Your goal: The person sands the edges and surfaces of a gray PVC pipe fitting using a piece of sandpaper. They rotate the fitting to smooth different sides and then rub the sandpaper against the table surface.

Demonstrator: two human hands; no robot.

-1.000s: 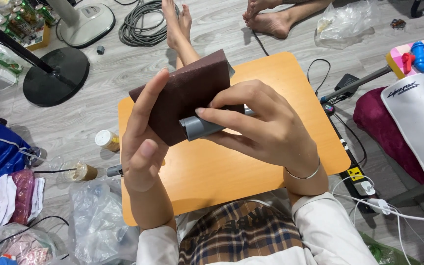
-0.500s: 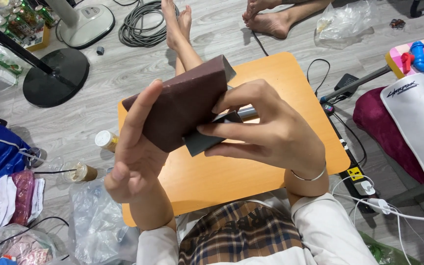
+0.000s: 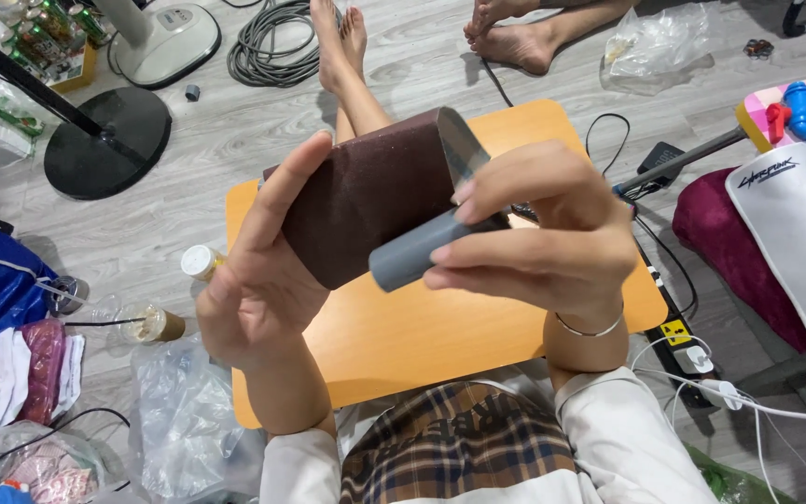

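Yellow warning label [image 3: 674, 332] on black power strip; green packets in box [image 3: 58, 42] top-left

Left hand [image 3: 268, 280]: raised before the chest, forearm near upright, palm turned inward, thumb extended upward, fingers wrapped behind a held item. Right hand [image 3: 538, 243]: level with the left, wrist bent, fingers [image 3: 506, 191] curled leftward in a closed grip. Both sleeves white.

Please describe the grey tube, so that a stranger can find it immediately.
Above the orange table, both hands meet. The right hand pinches a short grey tube against the brown sanding block in the left hand. It is the only round grey piece there.
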